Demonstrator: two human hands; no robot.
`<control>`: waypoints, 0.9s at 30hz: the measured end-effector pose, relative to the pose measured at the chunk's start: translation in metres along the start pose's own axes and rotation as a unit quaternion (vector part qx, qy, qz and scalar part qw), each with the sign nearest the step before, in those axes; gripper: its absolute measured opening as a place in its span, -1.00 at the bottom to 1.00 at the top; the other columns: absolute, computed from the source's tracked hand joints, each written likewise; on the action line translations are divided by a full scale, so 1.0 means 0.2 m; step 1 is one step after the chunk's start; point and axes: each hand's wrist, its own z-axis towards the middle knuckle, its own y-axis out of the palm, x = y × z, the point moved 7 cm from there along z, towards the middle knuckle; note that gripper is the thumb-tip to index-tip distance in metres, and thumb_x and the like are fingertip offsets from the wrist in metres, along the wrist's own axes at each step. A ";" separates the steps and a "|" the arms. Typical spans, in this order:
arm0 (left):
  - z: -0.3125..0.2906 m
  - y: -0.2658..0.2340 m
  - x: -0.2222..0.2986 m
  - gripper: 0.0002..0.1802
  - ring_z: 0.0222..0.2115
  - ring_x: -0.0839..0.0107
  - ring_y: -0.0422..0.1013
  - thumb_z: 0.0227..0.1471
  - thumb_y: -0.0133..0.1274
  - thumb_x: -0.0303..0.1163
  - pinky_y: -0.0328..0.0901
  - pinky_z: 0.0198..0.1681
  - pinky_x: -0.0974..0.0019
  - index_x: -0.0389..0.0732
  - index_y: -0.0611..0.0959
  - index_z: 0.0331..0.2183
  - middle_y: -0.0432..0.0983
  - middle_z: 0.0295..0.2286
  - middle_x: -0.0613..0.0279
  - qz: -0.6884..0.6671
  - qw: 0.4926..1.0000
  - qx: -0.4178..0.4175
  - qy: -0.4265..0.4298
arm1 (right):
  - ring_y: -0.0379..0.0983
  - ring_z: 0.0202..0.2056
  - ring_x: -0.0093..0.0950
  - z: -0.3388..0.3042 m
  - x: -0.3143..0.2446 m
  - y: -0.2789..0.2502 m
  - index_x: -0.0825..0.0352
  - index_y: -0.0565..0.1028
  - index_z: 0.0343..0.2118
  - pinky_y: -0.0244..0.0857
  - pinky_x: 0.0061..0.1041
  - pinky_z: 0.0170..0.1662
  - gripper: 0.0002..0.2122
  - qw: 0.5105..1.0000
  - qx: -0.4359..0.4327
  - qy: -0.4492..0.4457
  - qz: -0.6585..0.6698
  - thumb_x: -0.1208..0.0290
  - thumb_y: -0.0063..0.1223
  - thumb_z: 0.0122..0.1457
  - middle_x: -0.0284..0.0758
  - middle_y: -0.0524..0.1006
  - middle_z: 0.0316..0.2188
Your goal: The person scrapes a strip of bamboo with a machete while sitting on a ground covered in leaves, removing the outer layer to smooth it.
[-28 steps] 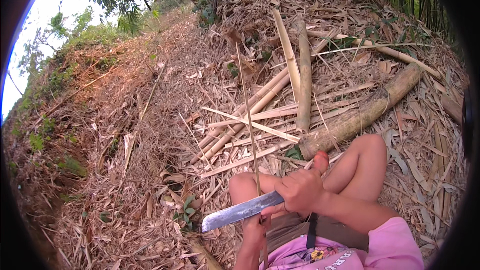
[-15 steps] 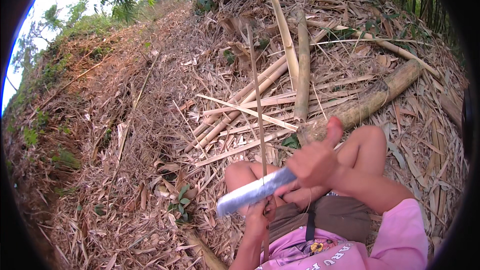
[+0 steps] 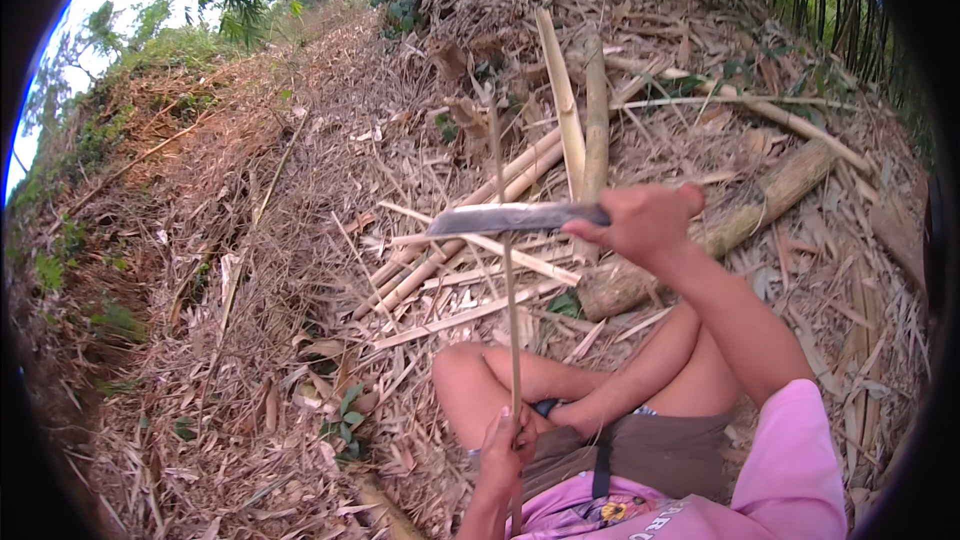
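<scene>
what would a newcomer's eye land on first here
Probably the broad knife, held level in the right hand near the middle of the view. Next, the long thin strip rising from the left hand, low in the picture. Then the thick log lying on the litter at right.

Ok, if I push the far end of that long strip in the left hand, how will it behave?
The strip will probably flex rather than flop: it's thin, yet runs nearly straight. It's likely light, being so slim along its length. The far end may swing easily, since it reaches well beyond the left hand.
</scene>
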 end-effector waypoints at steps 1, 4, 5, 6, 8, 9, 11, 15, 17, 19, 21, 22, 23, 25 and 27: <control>0.02 -0.01 -0.02 -0.62 -0.74 0.66 -0.06 0.33 -0.35 -0.03 -0.16 -0.71 0.50 -0.11 0.36 -0.34 0.09 -0.63 0.44 -0.011 1.000 -0.003 -0.001 | 0.40 -0.75 -0.36 -0.01 -0.03 0.05 0.23 0.40 -0.77 0.23 -0.34 -0.63 -0.38 1.000 -0.015 0.001 -0.005 -0.34 0.00 0.00 -0.33 0.39 -0.81; 0.01 -0.06 -0.02 -0.62 -0.75 0.65 -0.05 0.33 -0.35 -0.04 -0.15 -0.71 0.50 -0.11 0.36 -0.35 0.10 -0.65 0.44 -0.022 1.000 -0.011 -0.001 | 0.40 -0.76 -0.34 -0.02 -0.30 -0.03 0.23 0.40 -0.78 0.26 -0.33 -0.63 -0.36 0.987 0.003 -0.158 -0.008 -0.37 -0.04 0.01 -0.34 0.38 -0.84; 0.00 -0.06 -0.02 -0.63 -0.75 0.65 -0.05 0.33 -0.35 -0.04 -0.15 -0.71 0.50 -0.11 0.36 -0.35 0.10 -0.65 0.44 -0.027 0.999 -0.016 -0.006 | 0.40 -0.76 -0.34 -0.04 -0.37 -0.07 0.23 0.41 -0.78 0.27 -0.33 -0.63 -0.35 0.971 0.013 -0.238 -0.013 -0.38 -0.06 0.03 -0.34 0.37 -0.84; 0.01 -0.06 -0.02 -0.62 -0.75 0.65 -0.05 0.33 -0.37 -0.03 -0.16 -0.71 0.50 -0.10 0.36 -0.36 0.09 -0.66 0.46 -0.020 1.000 -0.020 -0.007 | 0.41 -0.76 -0.35 0.05 -0.29 -0.05 0.22 0.42 -0.78 0.29 -0.33 -0.63 -0.33 0.978 0.017 -0.208 -0.020 -0.39 -0.11 0.05 -0.36 0.36 -0.85; 0.04 -0.03 -0.03 -0.61 -0.75 0.64 -0.06 0.33 -0.36 -0.02 -0.16 -0.71 0.51 -0.10 0.35 -0.36 0.08 -0.66 0.47 -0.021 0.999 -0.022 -0.019 | 0.41 -0.75 -0.38 0.26 0.00 0.04 0.21 0.43 -0.78 0.32 -0.36 -0.63 -0.31 0.995 -0.008 -0.099 -0.032 -0.42 -0.17 0.07 -0.38 0.34 -0.87; 0.07 0.00 -0.04 -0.61 -0.75 0.64 -0.06 0.32 -0.36 -0.01 -0.16 -0.71 0.51 -0.10 0.35 -0.37 0.08 -0.66 0.48 -0.024 0.999 -0.033 -0.026 | 0.41 -0.75 -0.40 0.32 0.15 0.08 0.20 0.43 -0.78 0.32 -0.38 -0.63 -0.31 0.998 -0.034 -0.024 -0.045 -0.43 -0.18 0.07 -0.39 0.33 -0.87; 0.08 -0.02 -0.06 -0.60 -0.75 0.64 -0.07 0.32 -0.37 -0.01 -0.17 -0.71 0.50 -0.09 0.35 -0.37 0.07 -0.66 0.48 -0.047 0.997 -0.049 -0.025 | 0.42 -0.74 -0.40 0.31 0.03 0.15 0.20 0.45 -0.77 0.34 -0.37 -0.62 -0.30 0.992 -0.106 0.009 -0.060 -0.44 -0.18 0.05 -0.38 0.36 -0.85; 0.04 -0.09 -0.04 -0.59 -0.75 0.65 -0.04 0.34 -0.41 -0.01 -0.14 -0.72 0.49 -0.10 0.34 -0.37 0.07 -0.67 0.48 -0.042 0.998 -0.045 -0.011 | 0.48 -0.70 -0.38 0.16 -0.35 0.02 0.26 0.49 -0.72 0.33 -0.37 -0.64 -0.25 0.962 0.025 -0.268 -0.051 -0.46 -0.28 0.09 -0.34 0.45 -0.78; 0.07 -0.06 -0.03 -0.59 -0.75 0.65 -0.04 0.34 -0.42 -0.01 -0.14 -0.71 0.49 -0.10 0.34 -0.36 0.07 -0.67 0.48 -0.021 0.999 -0.040 -0.013 | 0.48 -0.69 -0.36 0.30 -0.06 0.20 0.25 0.49 -0.71 0.34 -0.34 -0.62 -0.25 0.985 -0.044 -0.115 -0.123 -0.47 -0.29 0.09 -0.33 0.46 -0.76; 0.08 -0.04 -0.04 -0.59 -0.75 0.65 -0.04 0.34 -0.43 -0.02 -0.14 -0.71 0.50 -0.10 0.34 -0.36 0.07 -0.67 0.48 -0.017 0.998 -0.050 -0.020 | 0.49 -0.69 -0.34 0.47 0.23 0.20 0.24 0.49 -0.71 0.35 -0.32 -0.61 -0.25 0.988 -0.083 0.020 -0.130 -0.47 -0.29 0.09 -0.32 0.48 -0.72; 0.09 -0.02 -0.05 -0.59 -0.76 0.65 -0.04 0.34 -0.44 -0.03 -0.14 -0.71 0.50 -0.10 0.34 -0.36 0.08 -0.67 0.48 -0.034 0.997 -0.068 -0.022 | 0.50 -0.67 -0.33 0.52 0.26 0.16 0.22 0.51 -0.70 0.35 -0.29 -0.60 -0.27 0.987 -0.118 0.063 -0.087 -0.47 -0.28 0.09 -0.30 0.50 -0.69; 0.09 -0.04 -0.02 -0.60 -0.75 0.65 -0.06 0.33 -0.42 -0.02 -0.15 -0.71 0.49 -0.09 0.33 -0.37 0.07 -0.67 0.48 -0.038 0.997 -0.068 -0.016 | 0.51 -0.66 -0.33 0.50 0.16 0.17 0.22 0.52 -0.70 0.36 -0.27 -0.59 -0.27 0.986 -0.142 0.059 -0.070 -0.46 -0.28 0.09 -0.29 0.51 -0.68; 0.08 -0.06 -0.01 -0.60 -0.75 0.64 -0.07 0.32 -0.40 -0.02 -0.17 -0.72 0.49 -0.08 0.33 -0.38 0.07 -0.67 0.49 -0.043 0.996 -0.072 -0.013 | 0.51 -0.65 -0.33 0.45 0.09 0.18 0.21 0.53 -0.70 0.37 -0.26 -0.58 -0.28 0.983 -0.169 0.055 -0.057 -0.45 -0.27 0.09 -0.28 0.52 -0.67; 0.06 -0.08 -0.04 -0.61 -0.76 0.64 -0.08 0.32 -0.40 -0.02 -0.17 -0.72 0.49 -0.08 0.33 -0.39 0.06 -0.67 0.49 -0.049 0.996 -0.068 -0.021 | 0.55 -0.58 -0.35 0.33 -0.08 0.19 0.22 0.59 -0.65 0.39 -0.22 -0.53 -0.29 0.984 -0.119 -0.114 -0.064 -0.43 -0.25 0.10 -0.24 0.53 -0.66; 0.07 -0.08 -0.06 -0.60 -0.76 0.64 -0.08 0.34 -0.44 -0.04 -0.17 -0.73 0.49 -0.09 0.33 -0.39 0.06 -0.67 0.49 -0.046 0.996 -0.068 -0.036 | 0.57 -0.55 -0.34 0.29 -0.10 0.22 0.23 0.61 -0.63 0.41 -0.22 -0.49 -0.29 0.971 -0.127 -0.183 -0.087 -0.42 -0.22 0.10 -0.22 0.54 -0.66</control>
